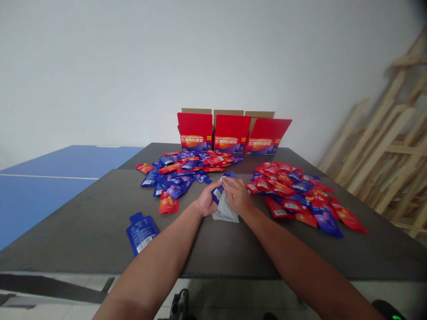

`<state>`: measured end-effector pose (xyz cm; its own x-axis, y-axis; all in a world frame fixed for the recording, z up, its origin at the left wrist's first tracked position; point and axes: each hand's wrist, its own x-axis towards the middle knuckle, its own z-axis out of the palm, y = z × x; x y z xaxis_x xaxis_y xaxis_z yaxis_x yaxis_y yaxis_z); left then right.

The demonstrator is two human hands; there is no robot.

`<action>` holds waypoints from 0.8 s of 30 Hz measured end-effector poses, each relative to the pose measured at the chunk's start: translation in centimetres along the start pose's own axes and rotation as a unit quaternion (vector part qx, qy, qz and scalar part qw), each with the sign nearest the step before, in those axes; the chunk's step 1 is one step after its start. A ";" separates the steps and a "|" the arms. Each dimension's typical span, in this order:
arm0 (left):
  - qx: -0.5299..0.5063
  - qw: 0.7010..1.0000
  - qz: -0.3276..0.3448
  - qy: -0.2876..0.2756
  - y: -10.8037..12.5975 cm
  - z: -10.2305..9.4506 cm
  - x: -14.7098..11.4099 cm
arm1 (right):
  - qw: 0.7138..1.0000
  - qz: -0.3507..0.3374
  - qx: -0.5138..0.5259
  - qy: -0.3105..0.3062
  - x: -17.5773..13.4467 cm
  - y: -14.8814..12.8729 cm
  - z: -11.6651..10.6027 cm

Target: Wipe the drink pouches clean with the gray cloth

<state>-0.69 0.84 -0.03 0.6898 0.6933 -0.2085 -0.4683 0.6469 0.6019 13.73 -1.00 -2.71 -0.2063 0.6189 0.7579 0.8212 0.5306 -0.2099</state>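
Near the middle of the dark table, my left hand [207, 201] is closed around a blue pouch [217, 194], partly covered by my fingers. My right hand [237, 195] presses a light grey cloth [226, 210] against the pouch, and the cloth hangs down to the tabletop between my hands. A single blue pouch with a barcode [142, 232] lies apart, by my left forearm. Mixed red and blue pouches form a pile [187, 166] beyond my left hand. Another mixed pile [293, 191] spreads to the right of my right hand.
Three open red boxes [231, 133] stand side by side at the table's far end, flaps up. A blue table with a white line [66, 178] adjoins on the left. Wooden slats [396, 151] lean against the wall at right. The dark table's front edge [233, 276] is close to me.
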 end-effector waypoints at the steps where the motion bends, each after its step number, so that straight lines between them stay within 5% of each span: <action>1: 0.007 1.000 0.020 -0.013 -0.1 0.1 0.0 | 1.000 0.009 -0.004 0.008 0.0 0.4 0.1; 7: 0.045 0.994 0.055 -0.082 -0.4 -0.2 0.2 | 0.996 0.069 -0.041 0.031 -0.1 2.1 0.3; 19: 0.014 0.993 0.089 -0.072 0.5 -1.7 0.8 | 0.980 0.187 -0.026 0.067 -0.1 4.0 0.5; 24: -0.037 0.988 0.148 -0.031 1.3 -2.0 1.2 | 0.996 0.060 0.002 0.063 0.1 2.2 -0.5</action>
<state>-1.58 3.10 -1.01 0.5475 0.8366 0.0166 -0.6923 0.4418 0.5705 15.75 -0.06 -2.77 -0.0394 0.6007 0.7985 0.8338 0.4601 -0.3051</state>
